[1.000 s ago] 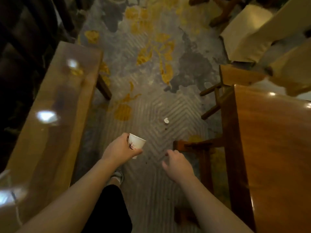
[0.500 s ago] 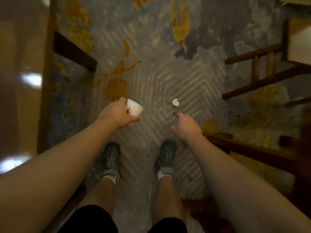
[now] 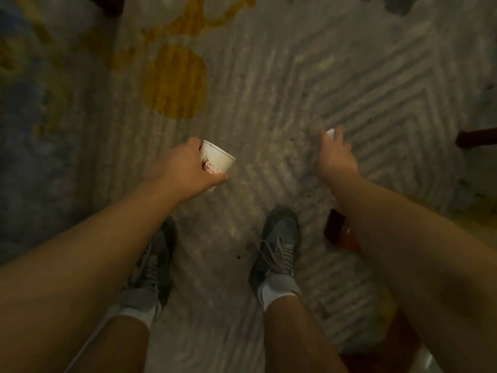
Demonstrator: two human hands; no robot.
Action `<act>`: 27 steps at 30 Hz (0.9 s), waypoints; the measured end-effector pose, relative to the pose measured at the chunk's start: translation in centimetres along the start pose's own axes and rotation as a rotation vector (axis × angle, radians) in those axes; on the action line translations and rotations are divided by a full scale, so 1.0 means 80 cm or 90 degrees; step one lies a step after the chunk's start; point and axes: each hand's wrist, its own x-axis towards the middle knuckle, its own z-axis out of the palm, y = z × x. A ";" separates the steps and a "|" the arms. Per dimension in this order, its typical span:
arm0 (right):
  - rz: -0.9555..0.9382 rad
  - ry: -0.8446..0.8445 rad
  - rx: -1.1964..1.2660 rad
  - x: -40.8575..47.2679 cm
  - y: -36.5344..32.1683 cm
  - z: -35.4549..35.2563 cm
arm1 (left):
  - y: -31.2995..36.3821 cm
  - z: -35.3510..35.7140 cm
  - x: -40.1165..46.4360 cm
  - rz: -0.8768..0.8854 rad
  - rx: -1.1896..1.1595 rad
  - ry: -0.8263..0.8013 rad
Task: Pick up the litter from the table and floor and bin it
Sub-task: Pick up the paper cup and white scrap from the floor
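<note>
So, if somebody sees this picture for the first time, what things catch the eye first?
First, the white paper cup with dark red stains, held in the left hand at centre. Next, the right hand stretched toward the carpet, a small white scrap of litter showing at its fingertips. Behind them, a round mustard-yellow patch marks the grey patterned carpet.

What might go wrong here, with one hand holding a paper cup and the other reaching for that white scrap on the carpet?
1. The paper cup is tilted in the left hand and shows reddish stains; any dregs might drip on the carpet.
2. The white scrap sits right at the fingers of the right hand, half hidden; a loose pinch may fumble it.
3. A dark wooden furniture leg lies under the right arm, easy to bump.
</note>
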 end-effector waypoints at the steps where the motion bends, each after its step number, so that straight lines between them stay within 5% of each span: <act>1: 0.013 0.004 0.001 0.012 0.002 0.005 | -0.002 0.007 0.005 0.002 0.000 -0.007; 12: -0.011 -0.043 0.062 0.017 0.004 -0.016 | 0.044 -0.026 0.016 0.044 0.011 -0.001; 27: -0.079 0.142 0.245 -0.408 -0.014 -0.371 | 0.221 -0.345 -0.260 0.200 0.055 0.065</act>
